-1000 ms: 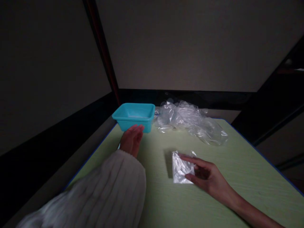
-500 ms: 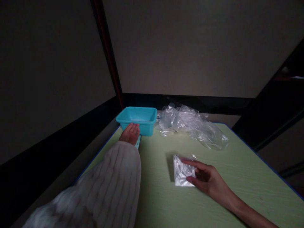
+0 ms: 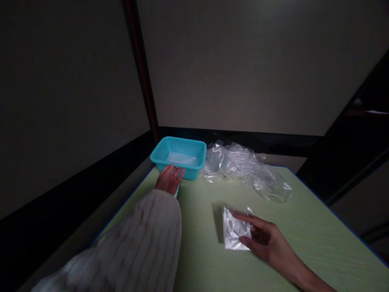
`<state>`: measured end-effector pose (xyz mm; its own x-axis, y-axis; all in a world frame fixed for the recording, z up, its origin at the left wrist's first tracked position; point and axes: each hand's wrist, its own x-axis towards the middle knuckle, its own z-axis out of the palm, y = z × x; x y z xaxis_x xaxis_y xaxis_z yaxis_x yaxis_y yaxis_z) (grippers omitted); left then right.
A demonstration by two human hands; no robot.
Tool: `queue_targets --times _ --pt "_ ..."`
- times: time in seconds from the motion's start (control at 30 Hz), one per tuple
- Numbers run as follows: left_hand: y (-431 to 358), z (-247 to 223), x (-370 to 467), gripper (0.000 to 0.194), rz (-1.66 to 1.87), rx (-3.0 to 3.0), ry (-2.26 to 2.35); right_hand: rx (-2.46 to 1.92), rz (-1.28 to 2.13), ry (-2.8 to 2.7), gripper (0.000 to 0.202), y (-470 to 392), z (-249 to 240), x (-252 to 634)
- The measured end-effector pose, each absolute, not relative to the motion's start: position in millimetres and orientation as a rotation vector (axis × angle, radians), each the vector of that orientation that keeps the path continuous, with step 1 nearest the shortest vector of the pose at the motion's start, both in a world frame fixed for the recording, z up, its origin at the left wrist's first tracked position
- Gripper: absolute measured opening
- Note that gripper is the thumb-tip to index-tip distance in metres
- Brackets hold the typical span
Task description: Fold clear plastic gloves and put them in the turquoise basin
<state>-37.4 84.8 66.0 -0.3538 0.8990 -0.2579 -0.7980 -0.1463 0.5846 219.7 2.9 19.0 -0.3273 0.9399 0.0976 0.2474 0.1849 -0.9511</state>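
Note:
My left hand (image 3: 170, 178), in a pale ribbed fluffy sleeve, is at the front wall of a turquoise plastic basin (image 3: 202, 166). Its fingers are extended and apart, with nothing seen in them. I cannot tell whether they press on the basin. A pale teal edge of some flat item (image 3: 177, 191) peeks out beside that hand, mostly hidden by it. Lower right, my right hand (image 3: 263, 237) grips a small square packet of folded clear plastic (image 3: 232, 233) on the table, index finger along the top and thumb at the near side.
A heap of crumpled clear plastic bags (image 3: 246, 166) lies to the right of the basin at the table's far side. The light green table (image 3: 200, 259) has a blue edge. Walls (image 3: 231, 73) rise behind it and on the left.
The view has shifted slightly, lowering the scene. The basin appears slightly farther right and turned or tilted, showing more of its pale inside. My left fingers have spread; the right hand keeps its hold.

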Motion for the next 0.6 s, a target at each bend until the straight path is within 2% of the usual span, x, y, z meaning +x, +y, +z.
queue_targets --times 0.33,0.5,0.6 --pt "35.2 82.0 -4.4 0.026 1.694 0.278 0.759 -1.092 1.014 -1.767 0.038 4.7 41.3 235.0" --pt "18.6 75.2 7.7 0.016 1.557 0.288 0.782 -0.999 0.921 -1.732 0.037 2.8 63.2 255.5" --pt "10.5 67.1 11.1 0.02 1.466 0.333 0.771 -0.979 0.869 -1.702 0.034 2.0 74.4 264.9"
